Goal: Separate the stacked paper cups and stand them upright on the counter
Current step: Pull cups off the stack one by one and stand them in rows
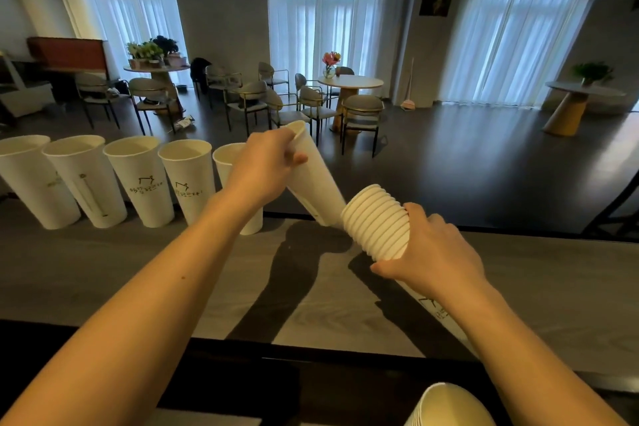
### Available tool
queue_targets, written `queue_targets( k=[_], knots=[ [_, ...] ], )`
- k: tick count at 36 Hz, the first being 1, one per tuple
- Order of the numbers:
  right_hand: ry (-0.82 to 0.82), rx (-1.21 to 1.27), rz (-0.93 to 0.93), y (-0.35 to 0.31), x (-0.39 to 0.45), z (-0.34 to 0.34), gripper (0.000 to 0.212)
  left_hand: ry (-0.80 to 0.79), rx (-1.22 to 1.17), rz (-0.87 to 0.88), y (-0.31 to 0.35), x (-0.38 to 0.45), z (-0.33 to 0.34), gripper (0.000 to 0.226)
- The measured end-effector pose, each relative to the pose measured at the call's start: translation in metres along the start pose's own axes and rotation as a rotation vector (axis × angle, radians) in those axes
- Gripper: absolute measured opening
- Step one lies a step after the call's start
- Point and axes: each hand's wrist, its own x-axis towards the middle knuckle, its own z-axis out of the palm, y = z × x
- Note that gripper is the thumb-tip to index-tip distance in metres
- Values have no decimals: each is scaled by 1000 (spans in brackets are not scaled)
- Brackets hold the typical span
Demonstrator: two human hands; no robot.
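My right hand [432, 252] grips a stack of white paper cups [377, 221], held tilted above the grey wooden counter [138, 270] with its rims pointing up and left. My left hand [266, 166] holds a single white cup [311, 169] near its rim; that cup's base is still at the mouth of the stack. Several separate white cups stand upright in a row on the counter's far left side, among them one [141, 180] with dark printed lettering. The rightmost standing cup [228, 156] is partly hidden behind my left forearm.
Another stack of cups [449, 406] shows its rim at the bottom edge, below the counter. Beyond the counter's far edge lies a dark floor with round tables [349, 81] and chairs, and curtained windows behind them.
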Motion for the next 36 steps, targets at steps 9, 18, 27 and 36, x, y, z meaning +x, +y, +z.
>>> queue_targets(
  k=[9, 18, 27, 36],
  knots=[
    [-41, 116, -12, 5, 11, 11, 110, -138, 575, 209, -11, 10, 46, 17],
    [-18, 164, -28, 11, 12, 12, 109, -145, 575, 129, -20, 25, 56, 24],
    [20, 199, -65, 19, 10, 6, 110, 68, 86, 190, 12, 7, 39, 37],
    [15, 170, -135, 30, 8, 4, 112, -611, -521, -48, 50, -19, 37, 23]
  ],
)
